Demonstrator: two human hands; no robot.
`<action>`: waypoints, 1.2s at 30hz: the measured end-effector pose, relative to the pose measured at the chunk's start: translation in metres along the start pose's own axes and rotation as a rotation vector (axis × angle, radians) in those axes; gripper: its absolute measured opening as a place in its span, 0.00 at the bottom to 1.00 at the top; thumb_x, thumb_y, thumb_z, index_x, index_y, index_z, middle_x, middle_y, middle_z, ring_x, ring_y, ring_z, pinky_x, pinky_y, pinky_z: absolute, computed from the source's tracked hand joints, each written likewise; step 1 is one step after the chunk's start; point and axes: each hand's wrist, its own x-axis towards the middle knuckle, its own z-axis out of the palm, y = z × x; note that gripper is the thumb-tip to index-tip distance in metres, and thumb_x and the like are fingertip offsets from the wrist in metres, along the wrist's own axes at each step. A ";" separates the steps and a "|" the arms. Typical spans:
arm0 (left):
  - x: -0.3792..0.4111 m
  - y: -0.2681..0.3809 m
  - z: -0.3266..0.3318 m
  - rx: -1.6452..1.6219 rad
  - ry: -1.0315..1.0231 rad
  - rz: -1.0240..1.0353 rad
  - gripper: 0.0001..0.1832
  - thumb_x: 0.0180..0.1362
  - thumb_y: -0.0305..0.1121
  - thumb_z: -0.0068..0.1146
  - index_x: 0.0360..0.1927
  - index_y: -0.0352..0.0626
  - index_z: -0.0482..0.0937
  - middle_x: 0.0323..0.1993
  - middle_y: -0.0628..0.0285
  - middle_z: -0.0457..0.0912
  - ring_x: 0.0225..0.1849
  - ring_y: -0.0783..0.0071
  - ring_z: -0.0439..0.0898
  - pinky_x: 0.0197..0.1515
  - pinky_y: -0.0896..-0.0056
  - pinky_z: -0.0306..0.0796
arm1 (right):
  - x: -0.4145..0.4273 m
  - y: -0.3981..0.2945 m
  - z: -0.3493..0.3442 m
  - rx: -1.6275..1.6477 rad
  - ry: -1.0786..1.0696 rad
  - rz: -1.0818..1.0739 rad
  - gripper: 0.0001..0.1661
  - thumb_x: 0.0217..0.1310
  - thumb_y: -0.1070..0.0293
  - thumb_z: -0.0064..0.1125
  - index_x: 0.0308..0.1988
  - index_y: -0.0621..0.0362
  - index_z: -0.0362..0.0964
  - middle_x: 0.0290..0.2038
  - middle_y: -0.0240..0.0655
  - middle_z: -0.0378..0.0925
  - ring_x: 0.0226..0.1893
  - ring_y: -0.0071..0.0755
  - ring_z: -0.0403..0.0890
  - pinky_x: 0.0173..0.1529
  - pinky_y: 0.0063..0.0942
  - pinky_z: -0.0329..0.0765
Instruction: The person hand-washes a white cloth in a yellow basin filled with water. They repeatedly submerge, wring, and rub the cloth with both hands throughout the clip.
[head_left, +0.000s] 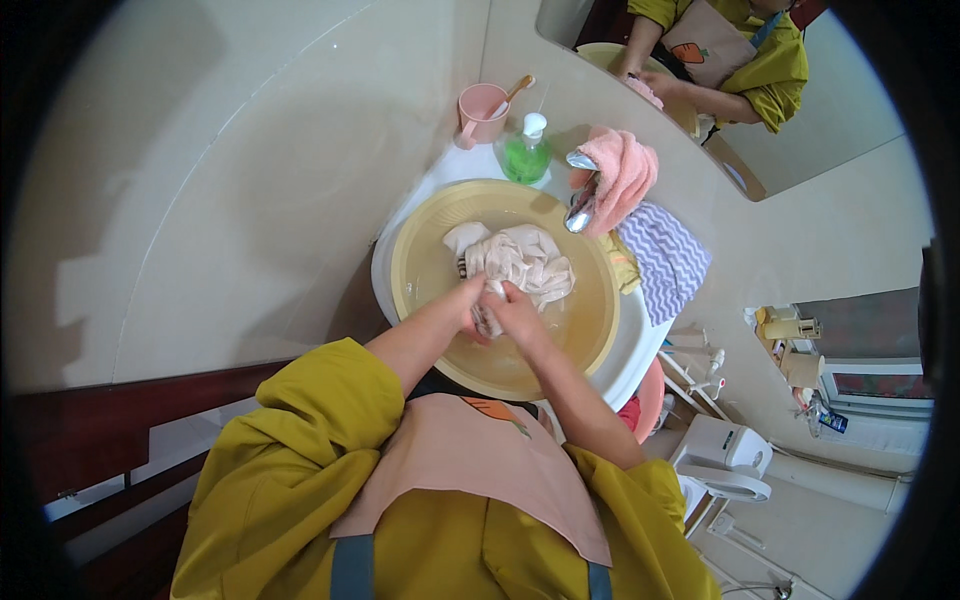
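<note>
A round yellow plastic basin (577, 337) of water sits on the white washbasin (626, 352) in front of me. In it lies a bunched, wet white cloth garment (525, 259) with a dark striped patch at its left side. Both hands meet over the near part of the basin. My left hand (471, 304) grips a fold of the garment from the left. From the right, my right hand (511, 311) closes on the same bunched fold. Some fingers are hidden behind the cloth and hands.
Behind the basin stand a pink mug (480, 112) with a toothbrush (514, 94) and a green soap pump bottle (526, 154). A pink towel (622, 180) covers part of the chrome faucet (579, 219). A purple-white zigzag cloth (664, 259) hangs at right, below the wall mirror (817, 112).
</note>
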 end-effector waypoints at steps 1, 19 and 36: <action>0.000 0.001 -0.005 -0.132 -0.092 0.060 0.30 0.51 0.56 0.36 0.50 0.45 0.60 0.49 0.49 0.65 0.49 0.51 0.65 0.46 0.36 0.57 | -0.012 -0.011 0.009 -0.058 0.034 -0.051 0.24 0.47 0.55 0.49 0.39 0.64 0.67 0.35 0.45 0.74 0.35 0.49 0.74 0.41 0.37 0.69; -0.006 -0.010 0.037 -0.236 -0.673 0.436 0.18 0.59 0.43 0.30 0.40 0.44 0.70 0.37 0.62 0.75 0.40 0.69 0.74 0.45 0.65 0.67 | 0.005 -0.042 -0.017 -0.326 0.750 -0.142 0.10 0.50 0.66 0.46 0.29 0.62 0.64 0.27 0.50 0.70 0.29 0.54 0.71 0.36 0.40 0.67; -0.047 -0.007 0.054 -0.107 -0.586 0.262 0.21 0.58 0.37 0.29 0.54 0.42 0.58 0.52 0.53 0.62 0.55 0.57 0.61 0.55 0.47 0.56 | 0.011 -0.029 -0.043 -0.371 0.898 -0.246 0.04 0.42 0.73 0.48 0.21 0.61 0.64 0.26 0.47 0.64 0.30 0.52 0.66 0.34 0.42 0.63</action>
